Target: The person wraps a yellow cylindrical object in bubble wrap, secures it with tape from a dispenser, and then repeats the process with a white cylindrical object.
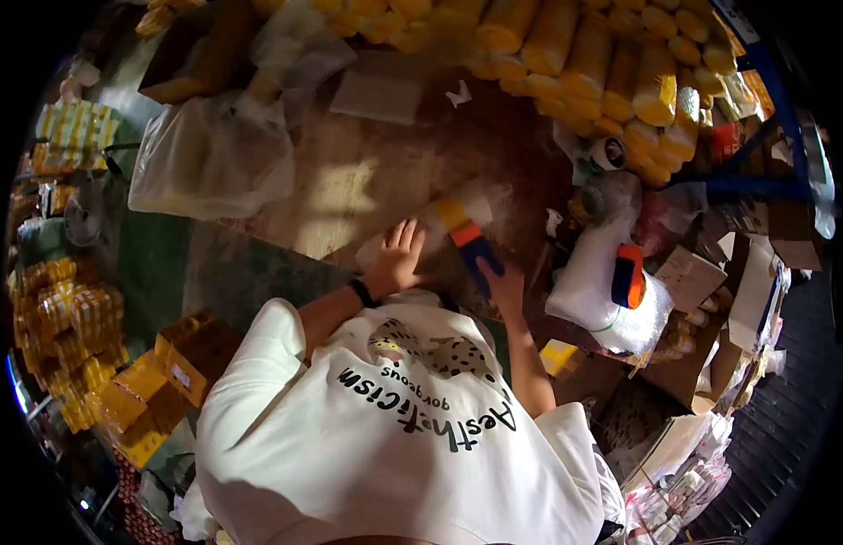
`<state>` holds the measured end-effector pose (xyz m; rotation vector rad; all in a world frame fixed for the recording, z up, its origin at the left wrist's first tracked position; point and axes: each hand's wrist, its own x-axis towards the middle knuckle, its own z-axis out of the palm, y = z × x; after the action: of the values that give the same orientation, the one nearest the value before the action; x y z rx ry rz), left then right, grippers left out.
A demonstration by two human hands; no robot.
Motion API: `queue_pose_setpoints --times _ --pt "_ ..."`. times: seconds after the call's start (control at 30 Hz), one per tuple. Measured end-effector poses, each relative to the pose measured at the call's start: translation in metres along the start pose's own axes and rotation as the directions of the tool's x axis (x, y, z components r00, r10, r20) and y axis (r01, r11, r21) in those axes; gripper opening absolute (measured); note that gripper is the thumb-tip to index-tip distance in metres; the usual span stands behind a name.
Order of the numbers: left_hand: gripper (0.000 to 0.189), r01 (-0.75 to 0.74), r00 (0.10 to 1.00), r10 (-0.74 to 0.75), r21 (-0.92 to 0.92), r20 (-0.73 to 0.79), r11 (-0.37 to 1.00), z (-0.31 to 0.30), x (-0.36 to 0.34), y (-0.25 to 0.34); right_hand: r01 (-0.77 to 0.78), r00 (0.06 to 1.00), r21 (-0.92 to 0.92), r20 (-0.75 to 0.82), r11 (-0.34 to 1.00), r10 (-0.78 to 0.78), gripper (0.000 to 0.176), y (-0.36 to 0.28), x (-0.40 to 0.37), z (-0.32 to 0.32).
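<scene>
My left hand [399, 257] lies palm down with its fingers stretched, pressed on a pale, partly clear flat item [426, 238] at the table's near edge. In my right hand [505, 286] is the dark blue handle of a blue-and-orange hand-held tool [477, 258], which looks like a tape dispenser. Its orange end points away from me, against a yellow strip [451, 214] on the flat item. A second blue-and-orange tool [629, 276] rests on a bubble-wrapped bundle [590, 286] to the right. Shadow hides the flat item's details.
The brown table [331, 204] spreads before me. A clear plastic bag [213, 163] lies at its left, with an open carton [199, 54] behind. Yellow rolls [590, 68] are stacked at the back right. Cartons [753, 295] crowd the right; a cardboard box [194, 354] stands lower left.
</scene>
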<state>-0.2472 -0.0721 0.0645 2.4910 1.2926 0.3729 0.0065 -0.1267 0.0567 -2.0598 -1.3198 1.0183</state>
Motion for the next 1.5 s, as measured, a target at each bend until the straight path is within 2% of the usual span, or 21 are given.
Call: queue_pose_setpoints --times 0.07,0.13,0.17,0.23,0.27,0.37,0.57,0.67,0.83,0.87,0.97,1.0,1.07,1.1,1.13,1.23,1.27,1.37,1.4,1.43,1.5 --pt "0.065 0.091 0.995 -0.1 0.451 -0.004 0.888 0.012 0.001 -0.001 -0.009 1.0 -0.055 0.023 0.998 0.01 0.057 -0.025 0.02 0.006" --pt "0.06 0.212 0.977 -0.197 0.508 -0.085 0.835 0.048 0.012 -0.023 -0.078 0.988 -0.115 0.123 0.99 0.092 0.049 -0.085 0.035 -0.007" --pt "0.058 0.272 0.962 -0.24 0.53 -0.13 0.803 0.065 0.018 -0.036 -0.111 0.979 -0.085 0.164 0.99 0.124 0.049 -0.086 0.048 -0.002" --pt "0.057 0.335 0.94 -0.333 0.387 -0.075 0.859 0.066 0.025 -0.044 -0.182 0.951 -0.038 0.246 0.983 0.186 0.049 -0.075 0.072 0.008" --pt "0.058 0.345 0.932 -0.362 0.337 -0.013 0.876 0.051 0.028 -0.042 -0.107 0.963 0.169 0.262 0.98 0.06 0.048 -0.054 0.08 0.017" --pt "0.069 0.375 0.913 -0.392 0.145 0.115 0.916 0.043 0.031 -0.051 -0.104 0.982 0.029 0.162 0.994 0.099 0.048 -0.048 0.052 0.01" --pt "0.09 0.426 0.852 -0.386 -0.042 0.353 0.904 0.004 0.049 -0.058 0.097 0.993 -0.157 -0.052 0.983 -0.106 0.054 0.003 0.004 0.01" --pt "0.095 0.406 0.855 -0.338 -0.102 0.393 0.908 0.008 0.046 -0.067 -0.156 0.979 -0.345 0.071 0.925 0.192 0.061 -0.013 0.019 0.011" --pt "0.1 0.536 0.817 -0.355 -0.37 0.455 0.759 0.035 0.014 -0.103 -0.085 0.989 -0.31 0.088 0.947 0.118 0.071 -0.043 0.024 0.016" --pt "0.1 0.467 0.863 -0.359 -0.293 0.355 0.834 0.042 0.005 -0.109 -0.049 0.992 -0.328 0.094 0.943 0.084 0.073 -0.052 0.022 0.016" --pt "0.092 0.304 0.952 -0.301 -0.047 0.052 0.952 -0.018 0.006 -0.071 0.043 0.999 -0.303 -0.006 0.952 -0.047 0.069 -0.05 0.035 0.034" --pt "0.08 0.281 0.96 -0.28 0.087 -0.021 0.956 -0.014 0.001 -0.063 0.011 0.999 -0.256 0.046 0.967 0.001 0.069 -0.06 0.041 0.035" --pt "0.074 0.32 0.947 -0.307 0.35 -0.093 0.88 -0.001 0.001 -0.044 -0.064 0.983 -0.172 0.157 0.983 0.092 0.069 -0.08 0.054 0.036" --pt "0.071 0.334 0.942 -0.311 0.471 -0.13 0.816 0.008 0.003 -0.04 -0.033 0.985 -0.163 0.16 0.986 0.06 0.07 -0.086 0.062 0.039" --pt "0.066 0.383 0.924 -0.274 0.625 -0.268 0.68 0.031 0.008 -0.052 -0.004 0.987 -0.153 0.16 0.988 0.029 0.07 -0.093 0.07 0.043" --pt "0.059 0.476 0.869 -0.331 0.439 -0.368 0.763 0.052 0.023 -0.091 0.029 0.99 -0.099 0.142 0.995 -0.015 0.069 -0.125 0.074 0.046" --pt "0.063 0.456 0.889 -0.425 0.265 -0.168 0.85 0.031 0.022 -0.094 0.03 0.991 -0.084 0.131 0.996 -0.019 0.069 -0.131 0.071 0.048" --pt "0.078 0.471 0.875 -0.471 0.026 0.113 0.882 -0.011 0.032 -0.105 0.017 0.988 0.026 0.151 1.0 -0.021 0.069 -0.128 0.063 0.054" --pt "0.095 0.438 0.894 -0.435 -0.006 0.109 0.899 -0.002 0.031 -0.118 0.02 0.985 0.073 0.169 0.997 -0.032 0.069 -0.106 0.063 0.058" --pt "0.099 0.441 0.888 -0.429 -0.043 0.165 0.897 -0.005 0.033 -0.125 0.018 0.982 0.114 0.187 0.993 -0.039 0.07 -0.089 0.062 0.056" --pt "0.106 0.451 0.87 -0.404 -0.125 0.283 0.884 -0.008 0.037 -0.132 0.012 0.989 -0.183 0.148 0.983 0.016 0.07 -0.074 0.05 0.042"
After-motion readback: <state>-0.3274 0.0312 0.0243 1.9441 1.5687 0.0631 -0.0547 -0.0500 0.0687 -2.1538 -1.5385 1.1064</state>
